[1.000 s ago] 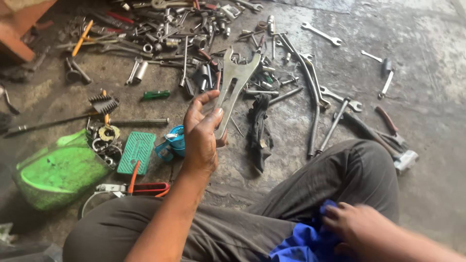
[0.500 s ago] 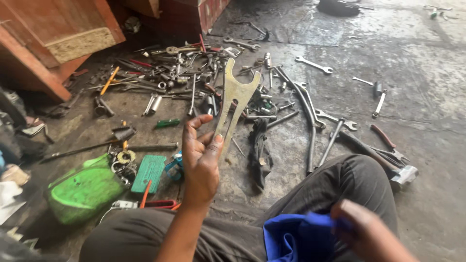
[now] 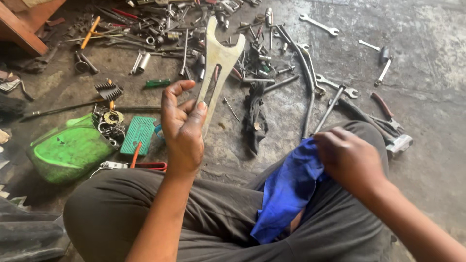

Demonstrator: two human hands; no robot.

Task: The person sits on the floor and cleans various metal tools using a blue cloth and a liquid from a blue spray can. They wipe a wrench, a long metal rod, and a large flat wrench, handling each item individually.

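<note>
My left hand (image 3: 182, 128) is up in front of me, thumb and fingers pinched on the lower end of a flat spanner (image 3: 216, 65). The spanner stands nearly upright, forked mouth at the top, a long slot down its shaft, raised above the floor (image 3: 427, 73) and over the scatter of tools (image 3: 170, 34) that fills the far side near the left corner.

My right hand (image 3: 347, 157) sits on my right knee, fingers closed around a blue rag (image 3: 286, 189). The rag hangs down from that grip across my dark trousers (image 3: 213, 218), between my 2 legs. Hands well apart, rag not touching the spanner.

On the floor to my left: a green tank (image 3: 68, 150), just beside it a heap of rings (image 3: 109, 126) and a green ribbed pad (image 3: 138, 135). A red-handled tool (image 3: 150, 166) lies against my left knee. A wire brush (image 3: 108, 91) sits beyond the rings.

Straight ahead, a dark cloth (image 3: 255, 116) lies crumpled past the spanner's foot. To its right a long bent bar (image 3: 308, 82), then a hammer (image 3: 398, 143) near my right knee. A slim wrench (image 3: 319, 24) lies alone toward the far edge, and a small 1 (image 3: 383, 73) toward the far right.
</note>
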